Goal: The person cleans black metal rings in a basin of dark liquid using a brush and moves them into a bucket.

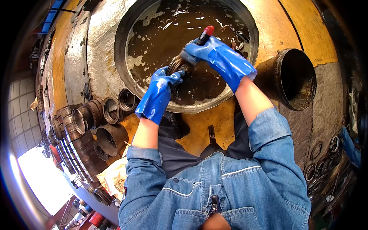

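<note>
My right hand (201,51), in a blue rubber glove, is closed round a brush (205,37) with a black, red-tipped handle. Its bristles (176,66) point down and left, against the fingers of my left hand (163,82). That hand wears a matching wet glove and curls round something dark that I cannot make out, mostly hidden by the fingers and bristles. Both hands are above the near part of a wide round basin (121,57) of murky brown liquid with patches of foam. Partly sunk at its right side are some dark objects (241,37), too unclear to name.
Right of the basin a dark, dirty metal cylinder (297,78) lies with its mouth towards me. Several metal rings (112,109) and short cylinders (111,138) crowd the left, beside a crumpled tan sack (115,177). More rings (334,144) lie at the far right.
</note>
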Demonstrator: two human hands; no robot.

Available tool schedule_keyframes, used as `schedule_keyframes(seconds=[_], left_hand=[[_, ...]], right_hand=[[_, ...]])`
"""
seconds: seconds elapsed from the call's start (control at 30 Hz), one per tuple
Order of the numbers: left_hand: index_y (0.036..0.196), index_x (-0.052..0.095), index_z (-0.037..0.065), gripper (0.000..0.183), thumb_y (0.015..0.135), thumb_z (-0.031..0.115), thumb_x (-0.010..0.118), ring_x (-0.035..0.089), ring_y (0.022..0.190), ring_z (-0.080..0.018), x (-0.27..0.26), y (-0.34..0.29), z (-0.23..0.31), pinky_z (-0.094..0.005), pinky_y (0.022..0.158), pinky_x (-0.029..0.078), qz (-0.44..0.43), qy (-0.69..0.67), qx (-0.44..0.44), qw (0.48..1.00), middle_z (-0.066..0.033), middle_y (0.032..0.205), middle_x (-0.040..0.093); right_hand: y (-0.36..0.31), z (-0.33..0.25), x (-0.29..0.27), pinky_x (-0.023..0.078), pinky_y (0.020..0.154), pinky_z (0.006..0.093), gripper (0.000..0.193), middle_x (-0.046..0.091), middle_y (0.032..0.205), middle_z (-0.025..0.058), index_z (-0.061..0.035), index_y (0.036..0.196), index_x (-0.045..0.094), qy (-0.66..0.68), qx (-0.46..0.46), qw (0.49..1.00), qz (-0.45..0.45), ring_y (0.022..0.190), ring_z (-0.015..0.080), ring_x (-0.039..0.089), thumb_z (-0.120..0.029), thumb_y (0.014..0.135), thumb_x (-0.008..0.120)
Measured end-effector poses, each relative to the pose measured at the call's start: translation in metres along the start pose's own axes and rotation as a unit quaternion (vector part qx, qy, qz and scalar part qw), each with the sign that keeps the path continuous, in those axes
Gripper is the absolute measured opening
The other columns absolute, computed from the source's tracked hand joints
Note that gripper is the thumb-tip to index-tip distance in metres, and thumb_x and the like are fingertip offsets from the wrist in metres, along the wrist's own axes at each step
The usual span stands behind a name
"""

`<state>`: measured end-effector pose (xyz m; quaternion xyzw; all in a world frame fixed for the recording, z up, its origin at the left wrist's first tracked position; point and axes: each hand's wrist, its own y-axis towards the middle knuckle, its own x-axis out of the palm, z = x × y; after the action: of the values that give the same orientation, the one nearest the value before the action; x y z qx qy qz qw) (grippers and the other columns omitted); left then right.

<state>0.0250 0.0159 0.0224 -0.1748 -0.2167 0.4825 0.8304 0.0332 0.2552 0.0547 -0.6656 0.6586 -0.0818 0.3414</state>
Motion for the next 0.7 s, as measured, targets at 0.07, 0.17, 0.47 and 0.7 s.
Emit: schedule_keyframes(seconds=[0.07,0.17,0.47,0.7], left_hand=[[0.126,0.064,-0.006,0.036,0.091,0.0,0.066,0.067,0.094,-0.0184,0.003,0.002,-0.002,-0.0298,0.086,0.054,0.003,-0.015,0.0,1.0,-0.0114,0.108,0.073],[0.125,0.065,-0.006,0.036,0.09,-0.001,0.067,0.067,0.093,-0.017,-0.007,-0.002,-0.008,-0.0295,0.086,0.053,-0.004,-0.022,0.001,1.0,-0.0096,0.107,0.073],[0.118,0.068,-0.003,0.027,0.092,0.005,0.069,0.068,0.088,-0.0184,-0.006,0.004,-0.01,-0.0274,0.081,0.053,-0.007,-0.024,-0.02,0.999,-0.0103,0.107,0.073],[0.123,0.066,-0.004,0.033,0.099,0.019,0.066,0.063,0.067,-0.0171,-0.003,0.03,-0.019,-0.0308,0.064,0.056,-0.108,-0.101,-0.176,0.973,-0.0099,0.088,0.071]], right_hand=[[0.023,0.029,-0.005,0.053,0.07,0.0356,0.03,0.073,0.085,0.0108,-0.0127,0.087,0.078,0.013,0.012,0.999,0.046,0.077,0.0218,0.067,-0.039,0.081,0.065],[-0.001,0.003,0.007,0.054,0.072,0.0359,0.033,0.074,0.087,0.012,-0.011,0.092,0.078,0.064,-0.017,0.998,0.01,0.077,0.022,0.069,-0.039,0.082,0.065],[-0.006,-0.009,0.006,0.055,0.082,0.0404,0.037,0.074,0.094,0.0195,-0.0054,0.095,0.075,-0.045,-0.014,0.999,0.027,0.091,0.033,0.072,-0.037,0.081,0.061],[-0.002,0.02,-0.023,0.055,0.09,0.0404,0.047,0.074,0.105,0.0207,-0.0021,0.106,0.072,-0.053,0.07,0.989,0.118,0.1,0.0336,0.072,-0.041,0.081,0.069]])
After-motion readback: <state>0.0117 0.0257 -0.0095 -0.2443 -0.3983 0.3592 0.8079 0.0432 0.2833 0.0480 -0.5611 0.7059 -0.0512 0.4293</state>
